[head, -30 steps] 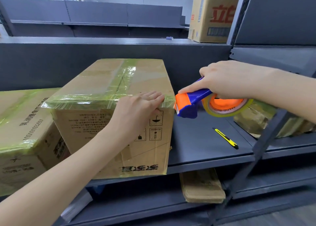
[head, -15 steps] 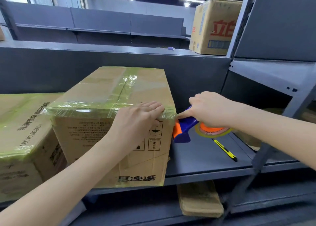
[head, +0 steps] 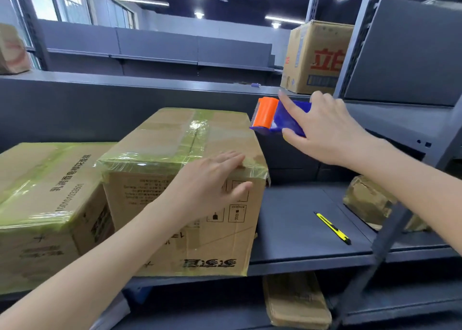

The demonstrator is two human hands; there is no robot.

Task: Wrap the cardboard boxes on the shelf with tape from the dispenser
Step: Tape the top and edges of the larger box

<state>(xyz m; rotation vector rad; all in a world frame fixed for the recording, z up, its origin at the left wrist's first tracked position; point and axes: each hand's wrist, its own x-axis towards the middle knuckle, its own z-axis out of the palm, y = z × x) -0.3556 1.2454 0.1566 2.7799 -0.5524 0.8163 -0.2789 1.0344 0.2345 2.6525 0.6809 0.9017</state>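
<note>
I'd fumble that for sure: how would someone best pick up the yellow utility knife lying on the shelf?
Pinch the yellow utility knife across its two long edges near mid-body, coming down from above. It lies flat and slim on the shelf, slanted, so only its narrow sides offer purchase.

A warehouse: long grey steel shelving (rows deep) stacked with cardboard boxes.

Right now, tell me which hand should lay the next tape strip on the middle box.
Right. The right hand grips the dispenser by the box's far right corner. The left hand rests flat on the box's front edge, likely steadying it.
</note>
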